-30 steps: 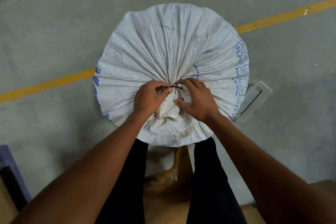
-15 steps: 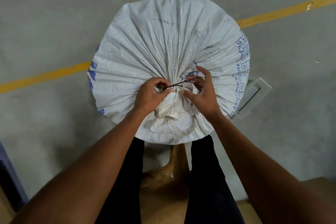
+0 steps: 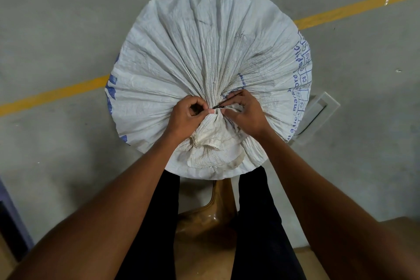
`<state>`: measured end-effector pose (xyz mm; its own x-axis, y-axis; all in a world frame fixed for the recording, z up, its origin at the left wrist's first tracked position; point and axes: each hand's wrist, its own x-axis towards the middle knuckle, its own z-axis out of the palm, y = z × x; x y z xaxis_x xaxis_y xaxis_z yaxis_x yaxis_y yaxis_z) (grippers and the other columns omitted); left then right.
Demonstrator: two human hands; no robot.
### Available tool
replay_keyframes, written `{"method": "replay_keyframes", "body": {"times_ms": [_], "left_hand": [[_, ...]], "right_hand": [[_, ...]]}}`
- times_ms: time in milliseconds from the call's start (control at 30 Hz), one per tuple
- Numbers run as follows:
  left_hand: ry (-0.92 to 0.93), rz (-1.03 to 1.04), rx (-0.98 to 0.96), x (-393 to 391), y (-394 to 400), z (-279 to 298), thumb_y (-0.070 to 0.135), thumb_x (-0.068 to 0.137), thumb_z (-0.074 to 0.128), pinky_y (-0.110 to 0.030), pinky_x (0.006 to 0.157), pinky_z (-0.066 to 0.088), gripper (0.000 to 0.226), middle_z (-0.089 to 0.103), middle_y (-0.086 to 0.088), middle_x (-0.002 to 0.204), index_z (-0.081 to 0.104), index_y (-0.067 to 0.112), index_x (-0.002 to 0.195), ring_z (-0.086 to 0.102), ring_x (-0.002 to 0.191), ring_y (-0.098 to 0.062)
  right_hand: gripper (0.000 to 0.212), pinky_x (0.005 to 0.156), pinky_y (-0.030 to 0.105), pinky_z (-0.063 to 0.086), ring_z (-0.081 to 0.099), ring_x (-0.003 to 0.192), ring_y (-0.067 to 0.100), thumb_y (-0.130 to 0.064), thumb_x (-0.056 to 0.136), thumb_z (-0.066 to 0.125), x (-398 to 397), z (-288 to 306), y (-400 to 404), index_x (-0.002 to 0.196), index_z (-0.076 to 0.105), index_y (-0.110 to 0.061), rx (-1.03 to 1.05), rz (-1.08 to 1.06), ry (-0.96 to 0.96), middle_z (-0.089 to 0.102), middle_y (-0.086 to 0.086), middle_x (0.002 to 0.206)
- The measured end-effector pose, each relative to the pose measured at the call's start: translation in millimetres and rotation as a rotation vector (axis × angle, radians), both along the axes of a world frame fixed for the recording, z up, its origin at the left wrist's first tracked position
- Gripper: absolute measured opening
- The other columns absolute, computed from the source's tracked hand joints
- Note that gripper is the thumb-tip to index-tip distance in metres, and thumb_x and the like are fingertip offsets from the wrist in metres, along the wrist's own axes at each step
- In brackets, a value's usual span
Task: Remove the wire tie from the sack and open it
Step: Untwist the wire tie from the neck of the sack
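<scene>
The sack (image 3: 204, 57), a full white woven one with blue print along its right edge, is standing on the concrete floor (image 3: 56, 29) across a yellow line (image 3: 52, 93), its gathered top fanning out in pleats from a bunched neck (image 3: 212, 136) on the near side. Compared with half a second ago it is sitting a little lower in the view, which looks more like the head shifting than the sack being moved.

Both arms are reaching down over dark trousers to that neck. The left hand (image 3: 187, 119) is curling shut against the left side of the gather, thumb and forefinger pinching right where the tie begins. The right hand (image 3: 246, 113) is lying over the right side, its fingers closing on the far end of the wire.

The wire tie (image 3: 221, 104), thin and dark, is stretching in a short straight run between the two hands, from the pinch at the neck up and rightward. A moment ago the right forefinger was lifted and the strand stood higher and longer; now it is being drawn flatter and shorter against the cloth. That suggests one more turn being worked out of the twist. The neck is not yet loosening, so the tie appears to be still holding and opening is some way off.
</scene>
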<state>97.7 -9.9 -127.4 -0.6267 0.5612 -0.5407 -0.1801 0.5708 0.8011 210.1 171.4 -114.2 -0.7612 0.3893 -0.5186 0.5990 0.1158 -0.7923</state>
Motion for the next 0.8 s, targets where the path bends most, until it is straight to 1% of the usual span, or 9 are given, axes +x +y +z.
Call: {"method": "replay_keyframes", "body": {"times_ms": [100,267,367,467,567,667,700,733,800], "left_hand": [[0.01,-0.021,0.009,1.2,0.3,0.1,0.012,0.086,0.086,-0.013,0.067,0.048,0.014,0.076,-0.001,0.093,0.075,0.021,0.084,0.065,0.073,0.001],[0.045,-0.052,-0.047,7.4,1.0,-4.8,0.024,0.085,0.088,-0.016,0.072,0.049,0.018,0.066,0.004,0.096,0.07,0.025,0.084,0.062,0.075,-0.004],[0.06,-0.046,-0.06,7.5,3.0,-5.2,0.028,0.088,0.086,-0.017,0.07,0.045,0.023,0.059,0.009,0.091,0.064,0.027,0.081,0.055,0.068,0.001],[0.065,-0.023,-0.06,8.2,5.7,-2.0,0.028,0.09,0.084,-0.018,0.068,0.043,0.026,0.057,0.011,0.088,0.06,0.031,0.079,0.053,0.064,0.003],[0.06,0.013,-0.058,11.2,6.1,1.7,0.03,0.091,0.083,-0.022,0.066,0.042,0.028,0.057,0.012,0.082,0.058,0.031,0.078,0.05,0.061,0.001],[0.091,0.042,-0.077,12.4,7.3,4.7,0.051,0.084,0.078,-0.029,0.063,0.044,0.032,0.061,0.008,0.08,0.056,0.03,0.074,0.047,0.06,-0.003],[0.11,0.049,-0.094,12.3,8.4,5.3,0.058,0.082,0.076,-0.031,0.062,0.045,0.037,0.063,0.005,0.079,0.056,0.029,0.073,0.047,0.059,-0.005],[0.128,0.054,-0.112,12.2,9.8,6.0,0.062,0.08,0.074,-0.033,0.062,0.045,0.041,0.064,0.004,0.077,0.056,0.027,0.072,0.047,0.059,-0.007],[0.162,0.053,-0.14,11.1,13.5,9.2,0.067,0.079,0.072,-0.033,0.062,0.046,0.049,0.063,0.006,0.072,0.057,0.022,0.07,0.049,0.059,-0.01]], "right_hand": [[0.018,0.086,0.005,0.045,0.06,0.092,-0.019,0.001,0.081,0.084,0.7,-3.4,0.0,0.099,0.08,-0.001,-0.034,-0.04,-0.019,0.062,-0.014,0.101],[0.023,0.086,0.012,0.047,0.065,0.089,-0.015,0.003,0.082,0.083,5.3,-12.0,-0.6,0.103,0.073,0.005,-0.033,-0.034,-0.032,0.067,-0.015,0.096],[0.023,0.092,0.016,0.054,0.07,0.096,-0.003,-0.001,0.088,0.081,7.5,-13.9,-3.6,0.108,0.07,0.004,-0.109,-0.129,-0.024,0.071,-0.003,0.103],[0.007,0.088,0.019,0.056,0.07,0.102,0.014,-0.009,0.091,0.08,10.1,-13.9,-5.5,0.097,0.076,-0.012,-0.117,-0.2,-0.021,0.071,0.009,0.112],[0.007,0.072,0.011,0.052,0.069,0.091,0.007,-0.01,0.092,0.078,13.3,-13.2,-6.4,0.099,0.078,-0.009,-0.173,-0.315,-0.026,0.075,0.007,0.111],[0.015,0.083,0.028,0.059,0.073,0.091,0.012,-0.009,0.093,0.078,12.5,-7.1,-8.7,0.105,0.077,-0.002,-0.266,-0.42,-0.046,0.078,0.008,0.109],[0.016,0.077,0.032,0.06,0.072,0.082,0.015,-0.011,0.093,0.078,12.1,-5.1,-9.0,0.105,0.076,-0.001,-0.295,-0.441,-0.059,0.079,0.006,0.102],[0.017,0.062,0.029,0.058,0.068,0.065,0.015,-0.012,0.094,0.078,11.6,-2.7,-9.2,0.105,0.076,0.0,-0.315,-0.459,-0.071,0.078,0.003,0.091],[0.017,0.037,0.018,0.039,0.048,0.037,0.006,-0.015,0.095,0.077,10.3,0.8,-9.2,0.104,0.075,0.0,-0.328,-0.484,-0.088,0.071,0.004,0.075]]}}
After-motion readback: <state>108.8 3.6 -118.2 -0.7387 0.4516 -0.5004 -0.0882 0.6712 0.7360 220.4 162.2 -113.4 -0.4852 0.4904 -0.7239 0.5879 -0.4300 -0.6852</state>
